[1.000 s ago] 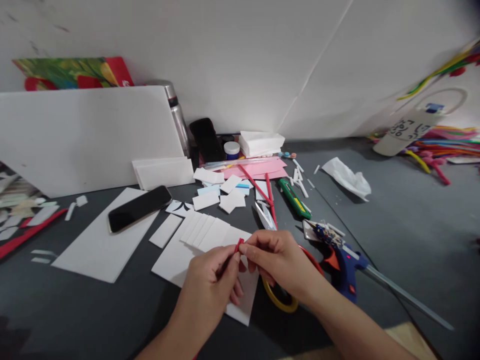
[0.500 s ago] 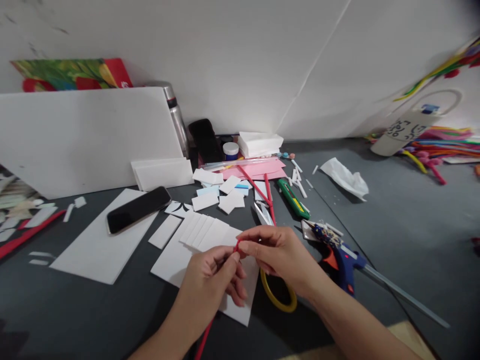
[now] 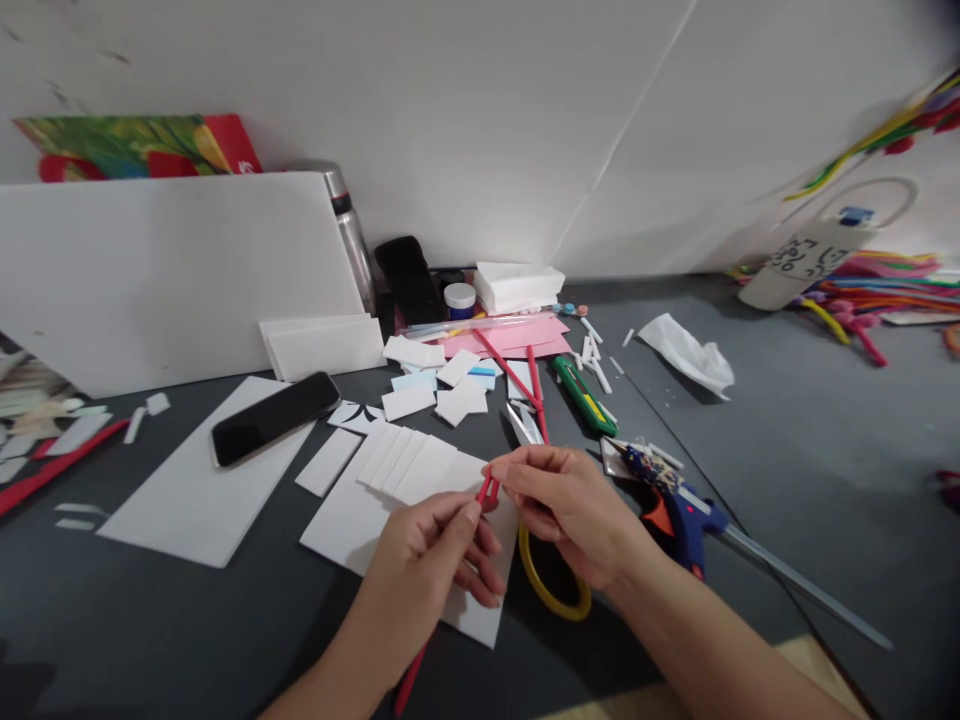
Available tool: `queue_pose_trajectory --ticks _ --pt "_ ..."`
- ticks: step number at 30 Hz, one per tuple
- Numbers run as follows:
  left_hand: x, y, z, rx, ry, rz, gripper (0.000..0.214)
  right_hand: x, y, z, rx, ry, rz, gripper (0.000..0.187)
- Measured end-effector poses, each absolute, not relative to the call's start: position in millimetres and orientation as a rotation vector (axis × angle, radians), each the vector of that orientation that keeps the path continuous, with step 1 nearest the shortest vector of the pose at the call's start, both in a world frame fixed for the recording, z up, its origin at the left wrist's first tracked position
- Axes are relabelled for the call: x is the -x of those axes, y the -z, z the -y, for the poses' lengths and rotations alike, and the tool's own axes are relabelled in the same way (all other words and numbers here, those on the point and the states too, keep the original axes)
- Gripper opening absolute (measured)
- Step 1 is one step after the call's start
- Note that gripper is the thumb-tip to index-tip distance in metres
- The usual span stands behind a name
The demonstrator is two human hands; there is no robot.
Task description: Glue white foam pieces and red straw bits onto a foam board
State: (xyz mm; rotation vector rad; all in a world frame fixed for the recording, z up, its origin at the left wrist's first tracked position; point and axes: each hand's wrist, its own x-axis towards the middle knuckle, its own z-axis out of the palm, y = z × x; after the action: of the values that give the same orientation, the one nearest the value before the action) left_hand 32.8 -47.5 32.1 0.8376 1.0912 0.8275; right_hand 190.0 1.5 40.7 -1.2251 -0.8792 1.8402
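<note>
Between the fingertips of both my hands is a red pipe cleaner (image 3: 484,488), bent into a narrow loop. My left hand (image 3: 424,560) pinches its lower part with thumb and forefinger, while the other fingers curl loosely. At the top of the bend, my right hand (image 3: 566,510) pinches it. A long red length hangs below my left wrist. Under the hands lies a white card sheet (image 3: 337,535) with several overlapping white cards (image 3: 409,460). Scissors with a yellow handle (image 3: 559,603) are partly covered by my right hand.
Right of my hands lie a blue glue gun (image 3: 686,530) with a glue stick and a green cutter (image 3: 585,395). A phone (image 3: 274,418) rests on white paper at left. Bottles (image 3: 799,260) and a white board (image 3: 180,280) stand along the wall. Crumpled tissue (image 3: 688,355) lies at right.
My right hand has shifted slightly up and right, away from the left fingertips. More of the bent red pipe cleaner now shows between the hands.
</note>
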Motion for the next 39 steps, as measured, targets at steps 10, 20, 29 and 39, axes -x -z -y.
queue_pose_trajectory --ticks 10,20,29,39 --pt "-38.0 -27.9 52.8 -1.078 -0.798 -1.242 0.033 -184.7 -41.4 5.2 1.217 -1.845 0.929 0.022" --pt "-36.9 -22.9 52.9 -1.068 -0.862 -1.235 0.032 -183.6 -44.7 5.4 1.235 -1.820 0.995 0.023" --pt "-37.1 -22.1 48.8 -0.751 -0.897 -1.139 0.022 -205.2 -24.4 -20.5 1.464 -0.781 1.742 0.019" --pt "-30.0 -24.5 45.7 -0.789 -0.980 -1.117 0.023 -211.4 -75.5 13.9 1.955 -0.092 2.534 0.027"
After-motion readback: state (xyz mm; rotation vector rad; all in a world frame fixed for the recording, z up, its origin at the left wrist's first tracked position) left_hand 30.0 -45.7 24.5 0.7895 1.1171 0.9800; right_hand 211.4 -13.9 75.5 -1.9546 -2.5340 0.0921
